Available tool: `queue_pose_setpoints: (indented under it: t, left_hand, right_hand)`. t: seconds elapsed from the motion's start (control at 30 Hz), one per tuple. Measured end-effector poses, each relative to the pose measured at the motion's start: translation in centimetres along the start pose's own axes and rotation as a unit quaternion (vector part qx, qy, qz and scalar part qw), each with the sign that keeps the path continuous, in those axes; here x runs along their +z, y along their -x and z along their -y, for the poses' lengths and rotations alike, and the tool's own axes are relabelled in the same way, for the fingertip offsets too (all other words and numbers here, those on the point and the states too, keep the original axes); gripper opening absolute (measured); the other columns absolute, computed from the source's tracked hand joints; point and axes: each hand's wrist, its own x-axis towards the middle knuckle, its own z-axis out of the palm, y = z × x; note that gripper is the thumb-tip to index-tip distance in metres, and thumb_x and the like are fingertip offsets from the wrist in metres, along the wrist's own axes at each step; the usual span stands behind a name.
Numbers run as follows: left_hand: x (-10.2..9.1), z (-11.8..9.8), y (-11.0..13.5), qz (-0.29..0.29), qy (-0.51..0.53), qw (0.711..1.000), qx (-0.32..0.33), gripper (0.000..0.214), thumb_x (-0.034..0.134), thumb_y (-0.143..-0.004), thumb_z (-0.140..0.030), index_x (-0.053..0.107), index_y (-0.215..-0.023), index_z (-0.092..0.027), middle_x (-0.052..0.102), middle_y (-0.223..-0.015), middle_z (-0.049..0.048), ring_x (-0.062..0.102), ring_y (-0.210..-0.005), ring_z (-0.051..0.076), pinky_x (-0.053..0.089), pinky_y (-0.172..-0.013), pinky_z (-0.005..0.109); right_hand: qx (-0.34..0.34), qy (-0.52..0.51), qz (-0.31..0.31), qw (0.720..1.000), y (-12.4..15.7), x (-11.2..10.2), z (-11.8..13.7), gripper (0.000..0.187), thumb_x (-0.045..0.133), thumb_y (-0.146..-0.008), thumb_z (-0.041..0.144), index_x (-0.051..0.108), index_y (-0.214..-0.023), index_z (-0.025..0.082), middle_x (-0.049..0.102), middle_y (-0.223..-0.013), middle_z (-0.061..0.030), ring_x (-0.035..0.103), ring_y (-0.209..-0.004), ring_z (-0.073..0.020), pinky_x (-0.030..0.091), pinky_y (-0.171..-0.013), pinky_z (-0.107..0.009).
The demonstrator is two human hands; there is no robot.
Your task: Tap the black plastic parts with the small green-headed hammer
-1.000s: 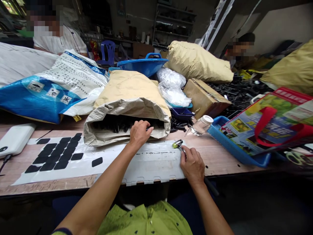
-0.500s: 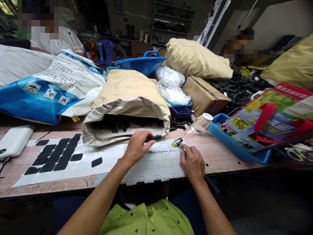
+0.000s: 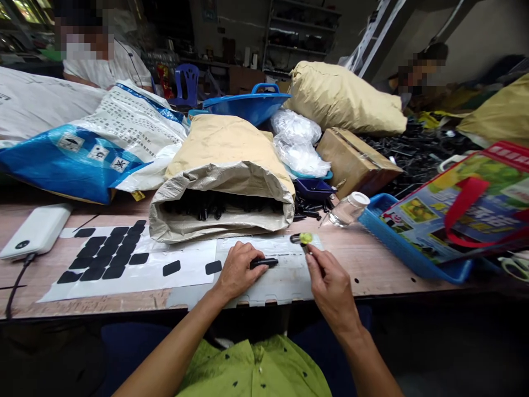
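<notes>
Low over a grey plastic board (image 3: 285,286), my left hand (image 3: 239,270) is closed around a slim black rod-like piece (image 3: 266,263) whose end points right. My right hand (image 3: 330,278) grips a small hammer (image 3: 305,239) with a yellow-green face and a dark face, its head raised just above the board. Behind my hands lies a paper sack (image 3: 223,226), its mouth facing me, with black parts (image 3: 202,208) inside. Black rounded patches (image 3: 103,259) lie on a white sheet (image 3: 144,278) to the left.
On the right stand a clear glass (image 3: 347,209) and a blue basket (image 3: 407,253) holding a colourful bag (image 3: 458,204). A white power bank (image 3: 39,231) with a cable sits at far left. A cardboard box (image 3: 355,160) and a large sack (image 3: 347,99) lie behind. Two people are beyond.
My left hand has lowered the black piece to the board. The hammer has turned in my right hand, its yellow-green face now to the right. The view has shifted slightly left.
</notes>
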Motion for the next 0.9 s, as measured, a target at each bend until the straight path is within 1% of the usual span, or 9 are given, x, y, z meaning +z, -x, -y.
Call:
queue_pose_setpoints:
  t: [0.07, 0.13, 0.27, 0.4, 0.57, 0.67, 0.77, 0.83, 0.9]
  left_hand:
    - [0.1, 0.0, 0.1, -0.006, 0.005, 1.000, -0.002, 0.015, 0.075, -0.087, -0.031, 0.075, -0.100, -0.025, 0.069, -0.092, 0.0035, 0.054, -0.097, 0.025, 0.041, -0.088, 0.039]
    - [0.1, 0.1, 0.1, -0.006, 0.009, 1.000, -0.004, 0.016, 0.076, -0.085, -0.031, 0.076, -0.100, -0.024, 0.069, -0.092, 0.0034, 0.054, -0.097, 0.025, 0.041, -0.087, 0.039]
    - [0.0, 0.1, 0.0, 0.001, 0.011, 1.000, -0.016, 0.016, 0.079, -0.083, -0.031, 0.076, -0.098, -0.025, 0.069, -0.093, 0.0029, 0.054, -0.098, 0.025, 0.041, -0.087, 0.039]
    - [-0.1, -0.1, -0.1, 0.005, 0.009, 1.000, -0.025, 0.014, 0.079, -0.083, -0.029, 0.076, -0.096, -0.025, 0.069, -0.092, 0.0026, 0.053, -0.097, 0.025, 0.040, -0.087, 0.039]
    - [-0.2, -0.2, -0.1, 0.011, 0.017, 1.000, -0.020, 0.013, 0.078, -0.083, -0.029, 0.076, -0.096, -0.025, 0.069, -0.092, 0.0026, 0.053, -0.098, 0.025, 0.040, -0.086, 0.038]
    - [-0.2, -0.2, -0.1, 0.008, 0.021, 0.999, -0.028, 0.011, 0.077, -0.083, -0.028, 0.076, -0.094, -0.024, 0.068, -0.091, 0.0025, 0.053, -0.097, 0.024, 0.040, -0.086, 0.037]
    - [-0.1, -0.3, -0.1, 0.000, 0.022, 0.999, -0.029, 0.013, 0.079, -0.081, -0.027, 0.076, -0.094, -0.025, 0.068, -0.091, 0.0020, 0.053, -0.098, 0.024, 0.040, -0.086, 0.037]
    - [-0.1, -0.3, -0.1, -0.006, 0.019, 0.999, -0.028, 0.016, 0.080, -0.080, -0.027, 0.076, -0.094, -0.024, 0.068, -0.090, 0.0017, 0.053, -0.097, 0.024, 0.040, -0.086, 0.037]
    - [0.0, -0.3, -0.2, -0.015, 0.014, 0.999, -0.028, 0.016, 0.081, -0.078, -0.027, 0.075, -0.092, -0.023, 0.068, -0.089, 0.0015, 0.053, -0.096, 0.023, 0.040, -0.086, 0.036]
  right_hand:
    - [-0.003, -0.021, 0.043, 0.999, 0.6, 0.2, 1.3, 0.031, 0.048, -0.103, 0.032, 0.069, -0.124, 0.022, 0.072, -0.106, -0.0092, 0.069, -0.099, -0.0207, 0.055, -0.088, -0.033]
    - [-0.004, -0.023, 0.065, 0.998, 1.2, 0.6, 2.0, 0.031, 0.048, -0.103, 0.032, 0.069, -0.124, 0.022, 0.072, -0.103, -0.0087, 0.069, -0.097, -0.0205, 0.055, -0.086, -0.033]
    - [-0.011, -0.012, 0.073, 0.997, 2.1, 1.5, 2.1, 0.032, 0.048, -0.103, 0.032, 0.067, -0.127, 0.022, 0.071, -0.103, -0.0090, 0.069, -0.097, -0.0207, 0.055, -0.086, -0.033]
    - [-0.011, 0.007, 0.093, 0.996, 2.4, 2.0, 2.1, 0.031, 0.046, -0.104, 0.032, 0.069, -0.122, 0.021, 0.071, -0.098, -0.0083, 0.069, -0.092, -0.0202, 0.056, -0.083, -0.032]
    - [-0.020, -0.009, 0.085, 0.996, 2.3, 2.2, 3.2, 0.032, 0.046, -0.104, 0.032, 0.067, -0.126, 0.021, 0.070, -0.101, -0.0092, 0.068, -0.096, -0.0206, 0.055, -0.085, -0.033]
    - [-0.029, -0.015, 0.108, 0.994, 2.5, 2.7, 3.8, 0.032, 0.046, -0.104, 0.031, 0.067, -0.126, 0.021, 0.070, -0.100, -0.0088, 0.068, -0.094, -0.0198, 0.055, -0.084, -0.032]
    - [-0.024, -0.011, 0.120, 0.992, 2.6, 2.8, 3.4, 0.031, 0.047, -0.103, 0.031, 0.068, -0.123, 0.021, 0.070, -0.099, -0.0077, 0.068, -0.092, -0.0188, 0.055, -0.082, -0.031]
    - [-0.017, -0.008, 0.102, 0.995, 2.3, 2.5, 2.4, 0.030, 0.049, -0.102, 0.032, 0.068, -0.124, 0.022, 0.071, -0.101, -0.0074, 0.068, -0.094, -0.0186, 0.054, -0.084, -0.030]
    - [-0.010, 0.008, 0.075, 0.997, 1.5, 1.8, 0.9, 0.031, 0.051, -0.101, 0.035, 0.069, -0.124, 0.022, 0.071, -0.104, -0.0074, 0.068, -0.097, -0.0189, 0.053, -0.087, -0.031]
